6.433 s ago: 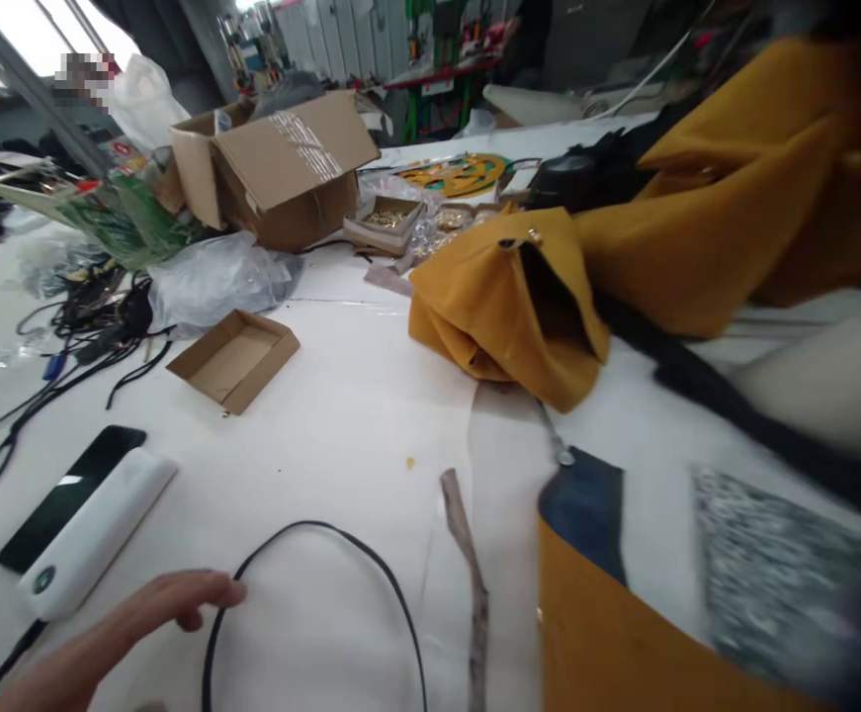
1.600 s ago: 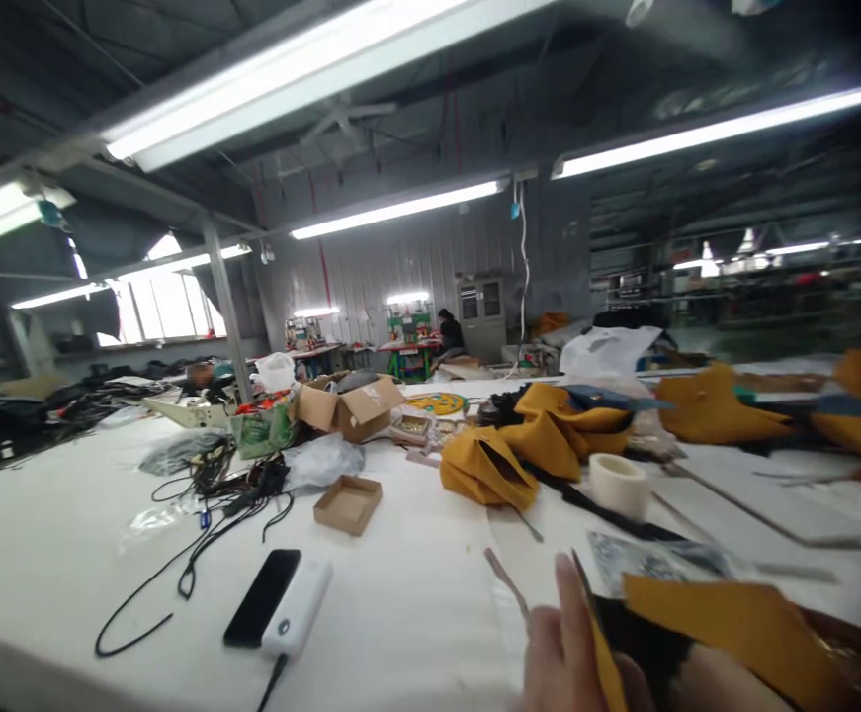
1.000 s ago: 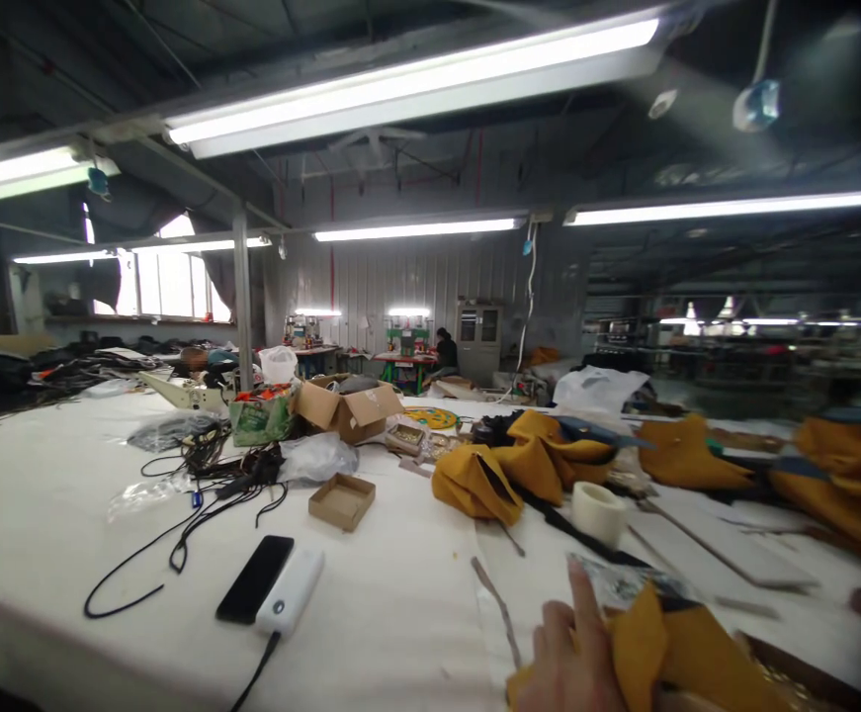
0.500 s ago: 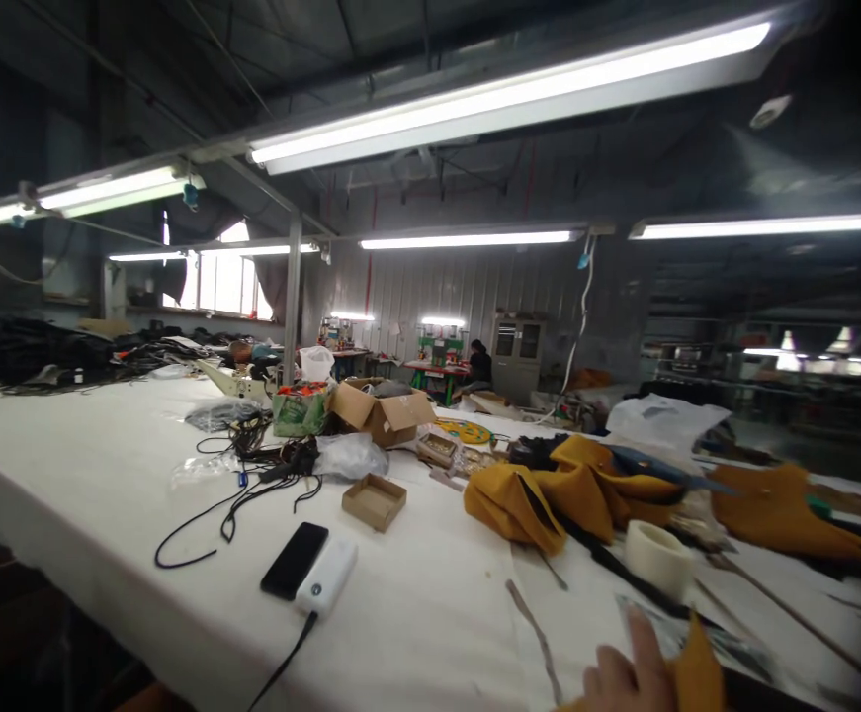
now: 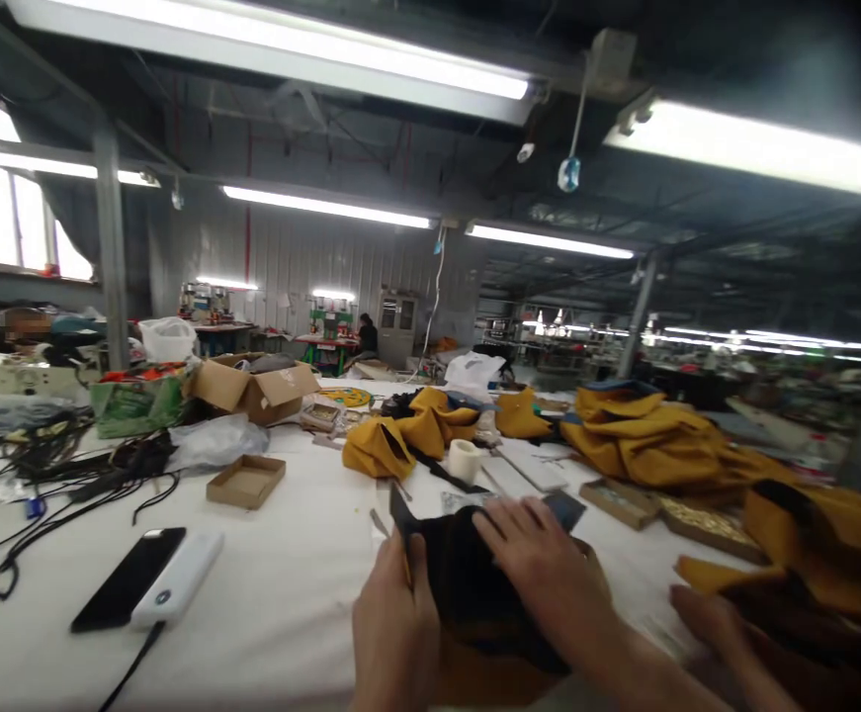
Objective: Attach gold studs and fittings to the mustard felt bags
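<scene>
My left hand (image 5: 394,625) grips the near left edge of a black and mustard fabric piece (image 5: 467,593) that lies on the white table (image 5: 289,583). My right hand (image 5: 541,562) rests flat on the black side, fingers spread and pointing left. A third hand (image 5: 704,615) lies on the table further right, next to dark and mustard cloth; I cannot tell whose it is.
A phone (image 5: 128,579) and a white power bank (image 5: 178,578) lie at the left with cables (image 5: 44,480). Behind are a small cardboard tray (image 5: 246,481), an open box (image 5: 256,388), a tape roll (image 5: 464,460), mustard bags (image 5: 382,447) and a mustard pile (image 5: 652,443). A person works far back.
The view has swung right and down. My right hand has come onto the black fabric and my left hand now holds its edge; earlier only one hand showed at the bottom edge.
</scene>
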`<state>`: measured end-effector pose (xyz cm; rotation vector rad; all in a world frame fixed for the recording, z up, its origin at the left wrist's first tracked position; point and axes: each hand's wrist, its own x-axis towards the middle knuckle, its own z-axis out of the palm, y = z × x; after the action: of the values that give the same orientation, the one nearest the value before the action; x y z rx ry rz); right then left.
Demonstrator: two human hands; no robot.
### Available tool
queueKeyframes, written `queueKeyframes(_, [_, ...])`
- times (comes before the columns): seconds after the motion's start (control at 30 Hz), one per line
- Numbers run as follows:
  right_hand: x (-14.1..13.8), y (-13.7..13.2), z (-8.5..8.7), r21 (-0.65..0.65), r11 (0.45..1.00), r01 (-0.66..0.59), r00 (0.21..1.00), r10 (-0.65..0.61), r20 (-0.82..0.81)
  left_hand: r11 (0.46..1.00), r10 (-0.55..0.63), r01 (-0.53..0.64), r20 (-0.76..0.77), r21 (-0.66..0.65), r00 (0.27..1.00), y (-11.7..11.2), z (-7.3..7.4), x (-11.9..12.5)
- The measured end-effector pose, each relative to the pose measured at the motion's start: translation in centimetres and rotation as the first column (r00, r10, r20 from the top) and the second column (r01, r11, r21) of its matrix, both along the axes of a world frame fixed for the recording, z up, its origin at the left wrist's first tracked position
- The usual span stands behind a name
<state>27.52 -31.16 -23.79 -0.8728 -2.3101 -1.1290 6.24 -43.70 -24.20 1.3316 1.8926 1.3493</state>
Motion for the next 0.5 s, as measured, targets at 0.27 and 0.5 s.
queueKeyframes(0.27, [8.5,1.5,0.1,-0.919,0.381,-0.105,0.809,-0.505,-0.301,0.999,0.015,-0.018,0.077,0.050,0.997,1.5,-1.5,-1.1])
queueKeyframes(0.5, [7.0,-1.2,-6.6,-0.275,0.218,-0.936,-0.010,-0.800,-0.600,0.972,0.211,-0.218,-0.086,-0.084,0.974,1.4,-0.6,-2.2])
